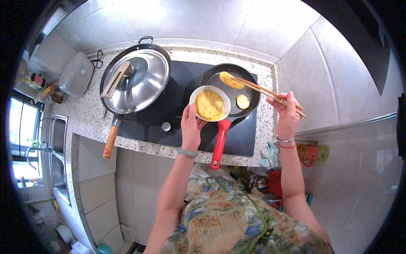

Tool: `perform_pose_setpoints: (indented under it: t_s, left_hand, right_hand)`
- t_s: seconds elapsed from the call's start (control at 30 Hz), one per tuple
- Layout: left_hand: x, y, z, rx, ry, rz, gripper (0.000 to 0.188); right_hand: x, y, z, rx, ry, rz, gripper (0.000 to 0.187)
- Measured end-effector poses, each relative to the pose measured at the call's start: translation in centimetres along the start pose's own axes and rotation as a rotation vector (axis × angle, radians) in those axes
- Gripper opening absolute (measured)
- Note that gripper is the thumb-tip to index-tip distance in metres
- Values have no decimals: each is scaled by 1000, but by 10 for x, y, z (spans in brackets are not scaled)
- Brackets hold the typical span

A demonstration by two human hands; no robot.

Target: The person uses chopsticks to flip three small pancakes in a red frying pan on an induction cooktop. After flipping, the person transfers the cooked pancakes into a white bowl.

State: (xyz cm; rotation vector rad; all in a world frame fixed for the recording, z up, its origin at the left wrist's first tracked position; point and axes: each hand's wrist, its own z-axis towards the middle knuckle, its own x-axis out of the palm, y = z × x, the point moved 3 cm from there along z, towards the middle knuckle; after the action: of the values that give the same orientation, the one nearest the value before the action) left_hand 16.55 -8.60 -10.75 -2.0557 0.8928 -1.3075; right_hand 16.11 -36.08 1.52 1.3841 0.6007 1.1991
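Note:
My left hand (192,125) grips a small white bowl (229,106) by its near left rim, over the edge of a black frying pan (231,92). Yellow round fried slices (209,105) lie in the bowl. Closed around wooden chopsticks (264,90), my right hand (288,112) is to the right of the pan. The chopstick tips pinch a browned yellow slice (229,80) above the pan's far part. Another slice with a pale centre (242,101) lies on the pan's right side. The pan's red handle (220,146) points toward me.
Left of the pan stands a wok with a steel lid (141,80) and a wooden handle (111,142) jutting over the counter edge. A pale cloth (269,155) hangs at the counter's front edge. A sink (59,156) is at the far left, a wall close on the right.

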Motion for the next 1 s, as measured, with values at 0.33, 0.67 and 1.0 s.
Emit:
perform_pose_setpoints:
  t_s: [0.33,0.67,1.0]
  left_hand:
    - [19,-5,-4,-2,178,-204,40]
    - [22,-10,-23,-28,244,-192,38]
    - [24,-4,-19,-51,239,-172,36]
  right_hand:
    - [-6,8,-25,282,40,162,33]
    - [-13,3,-26,209,19,5,33]
    - [2,25,-31,-86,215,-295,26]
